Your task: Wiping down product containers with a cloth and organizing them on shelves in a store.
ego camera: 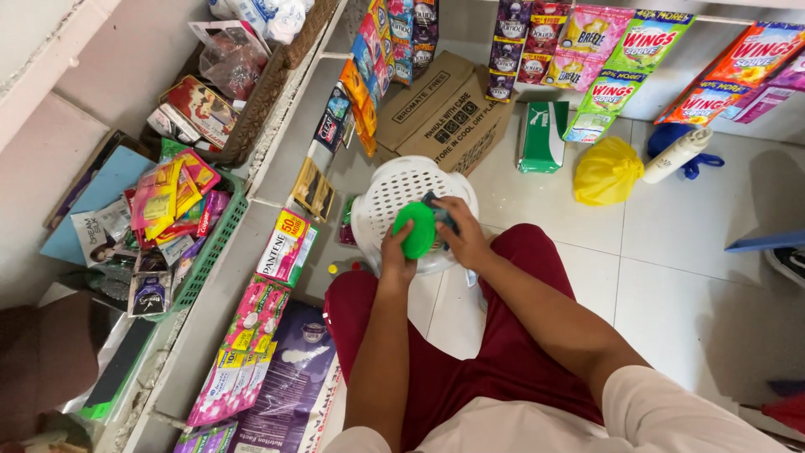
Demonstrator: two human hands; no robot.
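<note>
Your left hand (396,256) is wrapped around a smooth, round green lid (415,230), fingers curled on its edge, right over the white plastic basket (387,195). That basket is the landmark here: domed, perforated all over with small holes, hard glossy plastic, sitting on the pale floor tiles between your knees. Your right hand (464,237) presses in just beside the lid, fingers closed on a small dark object (438,211); what it is, I cannot tell. Both hands meet at the basket's near rim.

Behind the basket sits a brown cardboard box (444,109), matte and creased. To the right of that box, a green-and-white carton (542,136) stands upright, then a crinkled yellow plastic bag (607,170), knotted and soft, with a white bottle (675,154) lying tilted beyond it.

Left of the basket, shiny sachet strips (285,245) hang down a grey shelf edge, crowding close. Further left, a green mesh tray (214,247) overflows with glossy packets. Your dark red shorts (495,361) fill the space below the basket.
</note>
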